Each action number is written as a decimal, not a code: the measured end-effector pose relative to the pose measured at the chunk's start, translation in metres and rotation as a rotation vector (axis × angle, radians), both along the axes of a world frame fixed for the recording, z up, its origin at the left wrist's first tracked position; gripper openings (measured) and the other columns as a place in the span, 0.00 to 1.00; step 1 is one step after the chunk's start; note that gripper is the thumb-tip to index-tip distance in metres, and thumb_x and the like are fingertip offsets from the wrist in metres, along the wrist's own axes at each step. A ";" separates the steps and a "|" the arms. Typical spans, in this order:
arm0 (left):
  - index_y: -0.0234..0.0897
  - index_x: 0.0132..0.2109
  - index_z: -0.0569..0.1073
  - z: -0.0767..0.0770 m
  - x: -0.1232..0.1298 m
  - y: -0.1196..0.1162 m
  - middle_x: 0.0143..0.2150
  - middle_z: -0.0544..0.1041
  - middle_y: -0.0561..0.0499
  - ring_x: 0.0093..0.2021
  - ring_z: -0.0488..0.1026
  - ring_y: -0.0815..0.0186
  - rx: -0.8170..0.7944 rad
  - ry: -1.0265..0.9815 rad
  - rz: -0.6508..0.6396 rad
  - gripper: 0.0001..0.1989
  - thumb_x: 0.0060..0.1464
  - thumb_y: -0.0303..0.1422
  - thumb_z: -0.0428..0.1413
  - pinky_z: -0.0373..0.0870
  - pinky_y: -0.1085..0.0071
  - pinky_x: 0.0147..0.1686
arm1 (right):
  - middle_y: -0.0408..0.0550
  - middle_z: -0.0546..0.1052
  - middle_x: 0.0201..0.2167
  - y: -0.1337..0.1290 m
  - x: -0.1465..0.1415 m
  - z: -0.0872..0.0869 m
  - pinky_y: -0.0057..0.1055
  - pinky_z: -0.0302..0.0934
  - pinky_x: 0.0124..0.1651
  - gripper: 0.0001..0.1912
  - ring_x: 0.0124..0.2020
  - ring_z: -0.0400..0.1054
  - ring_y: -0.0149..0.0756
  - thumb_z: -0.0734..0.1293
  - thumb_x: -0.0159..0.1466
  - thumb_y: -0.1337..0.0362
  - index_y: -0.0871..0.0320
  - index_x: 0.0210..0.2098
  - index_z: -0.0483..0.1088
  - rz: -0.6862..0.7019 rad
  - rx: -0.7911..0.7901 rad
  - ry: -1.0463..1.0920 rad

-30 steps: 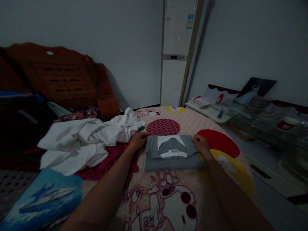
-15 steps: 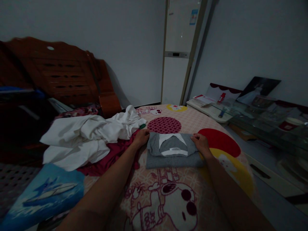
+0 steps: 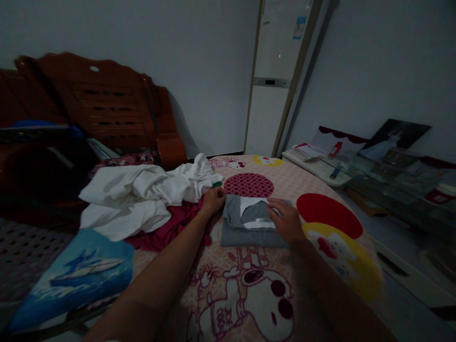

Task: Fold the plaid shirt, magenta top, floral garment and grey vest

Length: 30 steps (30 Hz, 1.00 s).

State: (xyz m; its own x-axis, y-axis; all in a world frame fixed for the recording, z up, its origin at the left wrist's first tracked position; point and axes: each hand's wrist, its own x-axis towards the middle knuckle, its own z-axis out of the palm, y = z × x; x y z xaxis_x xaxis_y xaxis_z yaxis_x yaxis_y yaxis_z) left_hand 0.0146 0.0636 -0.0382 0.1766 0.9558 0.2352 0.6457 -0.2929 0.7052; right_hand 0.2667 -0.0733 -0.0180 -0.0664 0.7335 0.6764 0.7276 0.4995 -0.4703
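Observation:
A grey T-shirt (image 3: pixel 249 237) with a white-trimmed neckline lies folded into a flat rectangle on the patterned round tablecloth (image 3: pixel 228 259). My left hand (image 3: pixel 213 200) is at its far left corner, fingers closed in a pinch on the edge. Over the right part of the collar lies my right hand (image 3: pixel 286 221), its fingers stretched out and resting on the cloth, covering some of the neckline. Left of the shirt, close to my left forearm, is a heap of white cloth (image 3: pixel 142 185) on top of dark red cloth (image 3: pixel 178 223).
A blue item with a boat picture (image 3: pixel 85 270) sits at the table's left edge. Behind is a carved wooden bench (image 3: pixel 107 104). A tall white cabinet-like unit (image 3: pixel 267 114) stands in the corner. On the right, a glass shelf (image 3: pixel 384 180) holds papers, a framed photo and small items.
My right hand has left the shirt's right corner and moved left onto the collar, fingers now extended. My left hand stays at the left corner. The view has swung slightly left.

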 end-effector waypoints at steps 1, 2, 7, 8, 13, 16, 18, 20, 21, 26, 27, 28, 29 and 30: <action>0.34 0.38 0.76 0.001 -0.001 -0.002 0.35 0.81 0.49 0.36 0.76 0.64 0.010 -0.016 0.015 0.09 0.48 0.28 0.55 0.70 0.71 0.38 | 0.53 0.79 0.46 -0.004 -0.018 0.002 0.40 0.66 0.53 0.09 0.48 0.73 0.41 0.64 0.66 0.64 0.56 0.41 0.75 0.093 -0.004 -0.058; 0.34 0.39 0.76 0.002 -0.002 -0.004 0.35 0.80 0.49 0.36 0.76 0.64 0.021 -0.023 0.023 0.10 0.48 0.27 0.55 0.70 0.71 0.38 | 0.53 0.79 0.46 -0.008 -0.035 0.002 0.39 0.66 0.53 0.09 0.49 0.72 0.41 0.64 0.66 0.66 0.57 0.42 0.75 0.177 -0.010 -0.120; 0.34 0.41 0.76 0.005 -0.007 -0.014 0.29 0.78 0.52 0.30 0.74 0.67 0.033 -0.054 -0.016 0.10 0.49 0.27 0.55 0.68 0.74 0.32 | 0.56 0.76 0.43 -0.013 -0.094 -0.011 0.41 0.65 0.50 0.06 0.47 0.69 0.44 0.65 0.64 0.71 0.60 0.41 0.71 0.208 -0.140 -0.449; 0.34 0.40 0.75 0.006 -0.008 -0.015 0.27 0.77 0.53 0.28 0.74 0.68 0.026 -0.070 -0.038 0.10 0.50 0.27 0.54 0.67 0.74 0.30 | 0.56 0.75 0.41 -0.011 -0.098 -0.015 0.40 0.64 0.48 0.06 0.44 0.68 0.44 0.63 0.64 0.73 0.60 0.39 0.71 0.183 -0.153 -0.482; 0.34 0.41 0.71 0.010 -0.012 -0.019 0.21 0.73 0.56 0.18 0.70 0.70 -0.226 -0.266 -0.157 0.08 0.51 0.30 0.54 0.63 0.77 0.20 | 0.49 0.74 0.32 0.005 -0.093 -0.023 0.33 0.61 0.41 0.11 0.36 0.66 0.37 0.59 0.65 0.74 0.58 0.30 0.69 0.149 -0.166 -0.185; 0.35 0.44 0.67 0.017 -0.018 -0.024 0.21 0.74 0.56 0.18 0.71 0.69 -0.400 -0.375 -0.245 0.11 0.52 0.29 0.54 0.65 0.77 0.19 | 0.45 0.72 0.27 0.013 -0.084 -0.020 0.30 0.59 0.36 0.10 0.30 0.65 0.33 0.60 0.63 0.71 0.58 0.27 0.68 0.150 -0.229 0.129; 0.35 0.46 0.66 0.022 -0.024 -0.029 0.22 0.75 0.55 0.20 0.73 0.69 -0.483 -0.394 -0.347 0.13 0.52 0.30 0.54 0.67 0.76 0.22 | 0.44 0.71 0.26 0.015 -0.081 -0.019 0.29 0.57 0.34 0.09 0.29 0.65 0.33 0.61 0.62 0.69 0.57 0.25 0.68 0.131 -0.271 0.260; 0.35 0.49 0.65 0.025 -0.028 -0.034 0.25 0.75 0.55 0.22 0.74 0.69 -0.524 -0.394 -0.473 0.18 0.51 0.31 0.56 0.69 0.75 0.25 | 0.43 0.70 0.24 0.016 -0.081 -0.019 0.29 0.56 0.32 0.09 0.28 0.64 0.33 0.61 0.61 0.67 0.57 0.25 0.68 0.100 -0.309 0.346; 0.35 0.52 0.65 0.027 -0.029 -0.036 0.26 0.75 0.55 0.24 0.74 0.69 -0.522 -0.374 -0.532 0.21 0.50 0.32 0.58 0.69 0.74 0.26 | 0.42 0.70 0.23 0.016 -0.081 -0.019 0.29 0.56 0.32 0.09 0.27 0.63 0.32 0.61 0.61 0.66 0.57 0.25 0.68 0.090 -0.325 0.375; 0.35 0.65 0.58 0.034 -0.018 -0.051 0.30 0.75 0.55 0.29 0.73 0.66 -0.240 0.026 -0.530 0.42 0.43 0.35 0.64 0.65 0.73 0.29 | 0.41 0.69 0.22 0.015 -0.083 -0.019 0.28 0.55 0.30 0.08 0.25 0.62 0.31 0.61 0.61 0.64 0.58 0.27 0.69 0.089 -0.352 0.411; 0.34 0.65 0.59 0.036 -0.014 -0.054 0.30 0.75 0.54 0.31 0.73 0.64 -0.156 0.114 -0.472 0.41 0.44 0.36 0.64 0.65 0.72 0.31 | 0.41 0.70 0.22 0.015 -0.083 -0.018 0.28 0.55 0.31 0.08 0.26 0.62 0.31 0.62 0.61 0.64 0.58 0.27 0.69 0.091 -0.353 0.413; 0.34 0.64 0.61 0.037 -0.009 -0.058 0.31 0.75 0.53 0.32 0.74 0.63 -0.083 0.183 -0.413 0.39 0.45 0.35 0.63 0.65 0.71 0.32 | 0.41 0.70 0.22 0.015 -0.082 -0.018 0.28 0.55 0.31 0.09 0.26 0.63 0.31 0.62 0.61 0.64 0.59 0.27 0.69 0.094 -0.353 0.415; 0.33 0.62 0.63 0.038 -0.005 -0.061 0.32 0.76 0.51 0.33 0.74 0.62 -0.031 0.231 -0.364 0.35 0.47 0.33 0.61 0.66 0.70 0.34 | 0.41 0.70 0.23 0.015 -0.082 -0.018 0.28 0.55 0.31 0.09 0.26 0.63 0.31 0.62 0.61 0.64 0.59 0.28 0.70 0.099 -0.353 0.416; 0.33 0.61 0.64 0.039 -0.001 -0.064 0.33 0.77 0.50 0.35 0.75 0.61 0.001 0.262 -0.327 0.32 0.48 0.30 0.58 0.66 0.70 0.35 | 0.41 0.71 0.23 0.015 -0.082 -0.018 0.28 0.56 0.31 0.09 0.26 0.64 0.31 0.62 0.61 0.64 0.59 0.28 0.70 0.105 -0.353 0.414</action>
